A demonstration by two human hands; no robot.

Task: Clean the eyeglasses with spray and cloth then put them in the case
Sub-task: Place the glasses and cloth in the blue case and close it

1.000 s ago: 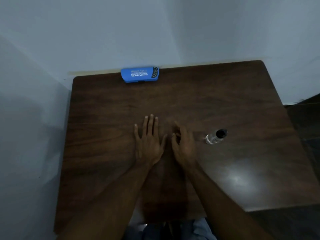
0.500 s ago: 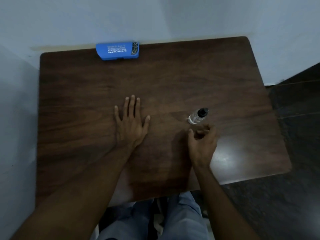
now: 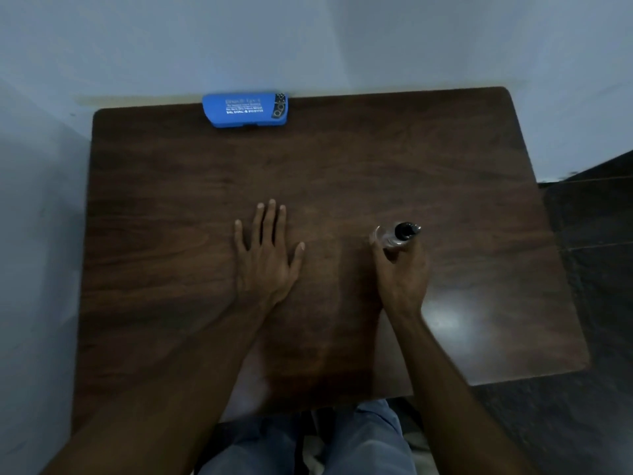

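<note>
A small clear spray bottle [image 3: 397,237] with a black cap stands right of the table's middle, and my right hand [image 3: 404,272] is wrapped around its body from the near side. My left hand [image 3: 265,255] lies flat, palm down, fingers spread, on the dark wooden table [image 3: 376,159] near its centre. A closed blue eyeglass case [image 3: 245,110] with white print sits at the far edge against the wall. No eyeglasses and no cloth show anywhere in view.
White walls close off the far and left sides of the table. A dark floor [image 3: 589,234] lies past the right edge. My knees in blue trousers [image 3: 308,440] are under the near edge.
My right hand moved right from beside my left hand and closed around the spray bottle. My left hand stayed flat. The camera view shifted.
</note>
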